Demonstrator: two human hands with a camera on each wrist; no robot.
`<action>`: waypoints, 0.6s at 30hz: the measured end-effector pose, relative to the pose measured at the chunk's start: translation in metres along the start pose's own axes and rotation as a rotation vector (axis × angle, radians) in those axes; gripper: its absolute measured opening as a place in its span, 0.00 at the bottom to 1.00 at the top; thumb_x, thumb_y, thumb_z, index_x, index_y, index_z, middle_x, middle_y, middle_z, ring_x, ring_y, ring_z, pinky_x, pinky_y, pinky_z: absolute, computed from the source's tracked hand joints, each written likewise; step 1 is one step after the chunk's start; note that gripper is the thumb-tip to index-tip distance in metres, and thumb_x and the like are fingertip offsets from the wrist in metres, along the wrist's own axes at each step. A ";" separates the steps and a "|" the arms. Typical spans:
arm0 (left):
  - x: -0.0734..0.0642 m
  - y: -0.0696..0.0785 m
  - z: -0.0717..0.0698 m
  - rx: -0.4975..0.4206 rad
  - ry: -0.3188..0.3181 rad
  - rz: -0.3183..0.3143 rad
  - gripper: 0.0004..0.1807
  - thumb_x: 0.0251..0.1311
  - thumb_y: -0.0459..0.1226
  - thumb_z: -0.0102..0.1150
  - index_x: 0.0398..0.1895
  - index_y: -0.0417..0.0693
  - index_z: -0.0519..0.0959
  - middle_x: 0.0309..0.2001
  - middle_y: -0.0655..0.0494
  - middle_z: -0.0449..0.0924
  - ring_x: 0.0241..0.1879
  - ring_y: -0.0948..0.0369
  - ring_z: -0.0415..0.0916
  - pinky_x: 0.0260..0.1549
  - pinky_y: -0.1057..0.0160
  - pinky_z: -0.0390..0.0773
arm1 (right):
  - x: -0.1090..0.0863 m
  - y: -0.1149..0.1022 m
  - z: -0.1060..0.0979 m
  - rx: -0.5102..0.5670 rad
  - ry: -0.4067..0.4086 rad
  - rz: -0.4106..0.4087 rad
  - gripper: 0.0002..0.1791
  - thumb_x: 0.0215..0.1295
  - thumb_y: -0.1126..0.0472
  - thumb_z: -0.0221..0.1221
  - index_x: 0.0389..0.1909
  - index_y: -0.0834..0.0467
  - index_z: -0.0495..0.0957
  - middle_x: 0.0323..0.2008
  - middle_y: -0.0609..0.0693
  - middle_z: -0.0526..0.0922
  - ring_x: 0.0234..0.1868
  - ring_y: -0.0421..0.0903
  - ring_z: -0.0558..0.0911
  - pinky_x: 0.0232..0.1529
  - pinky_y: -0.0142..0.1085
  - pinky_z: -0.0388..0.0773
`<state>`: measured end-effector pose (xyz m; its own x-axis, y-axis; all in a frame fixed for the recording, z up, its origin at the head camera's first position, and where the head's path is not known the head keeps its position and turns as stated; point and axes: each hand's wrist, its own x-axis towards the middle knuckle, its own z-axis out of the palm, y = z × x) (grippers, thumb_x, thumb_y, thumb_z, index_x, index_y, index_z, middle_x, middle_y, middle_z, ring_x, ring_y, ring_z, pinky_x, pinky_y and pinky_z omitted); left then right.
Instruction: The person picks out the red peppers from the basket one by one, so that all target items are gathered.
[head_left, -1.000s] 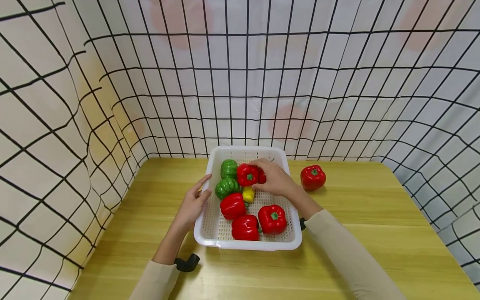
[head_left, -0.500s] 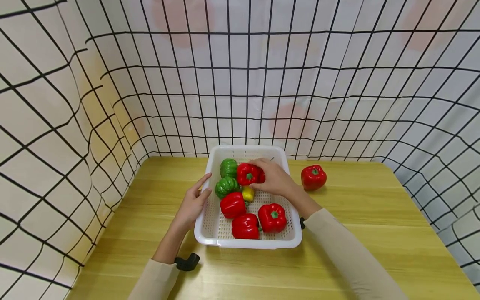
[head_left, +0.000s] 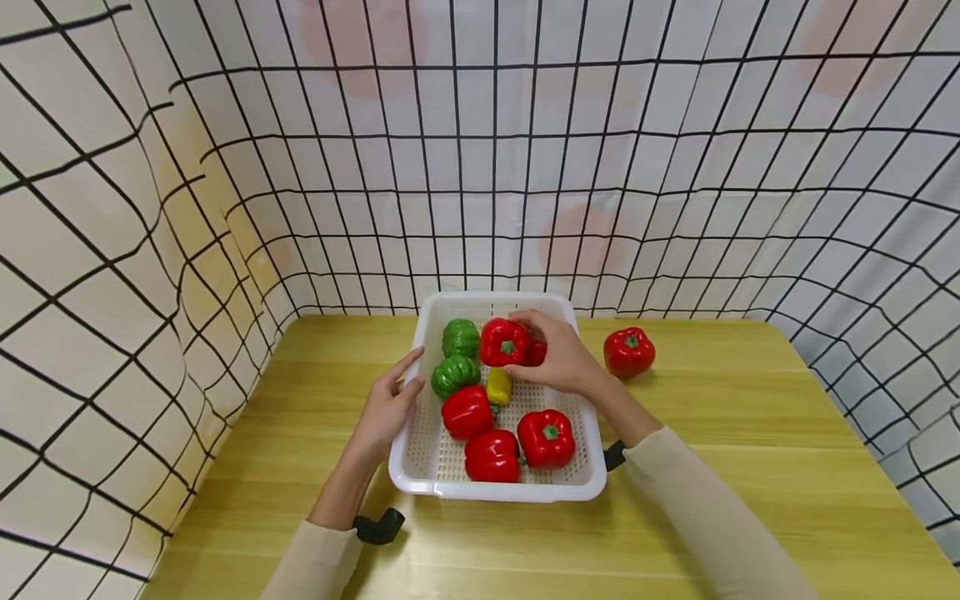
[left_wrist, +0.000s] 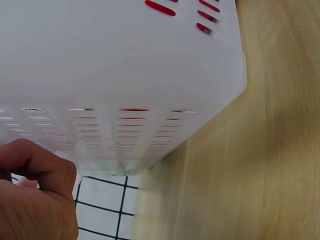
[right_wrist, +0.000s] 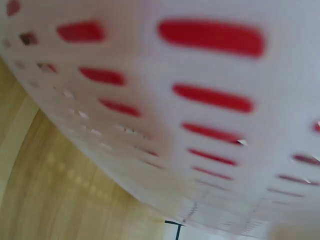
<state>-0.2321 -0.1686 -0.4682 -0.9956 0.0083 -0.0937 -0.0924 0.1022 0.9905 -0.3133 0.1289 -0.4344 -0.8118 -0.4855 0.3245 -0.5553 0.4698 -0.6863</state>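
Right hand (head_left: 558,354): thumb and fingers, set as wide as the fruit, grip a red bell pepper (head_left: 504,342) inside the white basket (head_left: 495,492).
Pepper step: apparently lifting; next calls for steady hold, clear of the yellow vegetable (head_left: 498,387).
Left hand (head_left: 386,408): rests loosely on the left rim.
Change: pepper sits further right, apart from the ribbed green vegetables (head_left: 461,339).

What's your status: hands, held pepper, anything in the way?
Left hand on basket rim. Right hand holding red pepper, far half. Yellow piece close by; nothing seen above.
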 end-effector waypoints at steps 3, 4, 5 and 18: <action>-0.001 -0.001 0.000 -0.001 -0.002 0.000 0.27 0.77 0.40 0.52 0.76 0.68 0.67 0.48 0.33 0.82 0.43 0.49 0.82 0.41 0.50 0.88 | -0.005 -0.003 -0.003 0.033 0.002 0.026 0.39 0.54 0.53 0.76 0.66 0.50 0.72 0.61 0.50 0.81 0.60 0.52 0.83 0.60 0.51 0.83; -0.001 -0.001 0.001 -0.002 -0.002 0.000 0.27 0.77 0.40 0.53 0.76 0.68 0.68 0.47 0.33 0.81 0.43 0.49 0.82 0.41 0.49 0.88 | -0.007 -0.004 -0.004 0.044 0.007 0.032 0.38 0.54 0.53 0.76 0.66 0.50 0.72 0.61 0.50 0.81 0.60 0.53 0.83 0.60 0.52 0.83; -0.001 -0.001 0.001 -0.004 -0.002 0.000 0.27 0.77 0.40 0.53 0.76 0.68 0.68 0.47 0.34 0.81 0.43 0.49 0.82 0.42 0.49 0.88 | -0.009 -0.005 -0.006 0.051 0.013 0.035 0.38 0.54 0.53 0.76 0.66 0.50 0.72 0.61 0.50 0.81 0.60 0.53 0.83 0.60 0.53 0.83; -0.001 -0.001 0.000 -0.024 -0.024 -0.004 0.28 0.77 0.40 0.52 0.77 0.69 0.66 0.58 0.33 0.80 0.52 0.44 0.83 0.45 0.45 0.88 | -0.031 -0.008 -0.029 0.184 0.063 0.057 0.38 0.53 0.57 0.77 0.66 0.49 0.75 0.63 0.51 0.80 0.61 0.55 0.80 0.62 0.57 0.80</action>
<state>-0.2315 -0.1690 -0.4687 -0.9945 0.0314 -0.0995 -0.0968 0.0783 0.9922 -0.2888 0.1617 -0.4201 -0.8539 -0.4124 0.3173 -0.4700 0.3495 -0.8105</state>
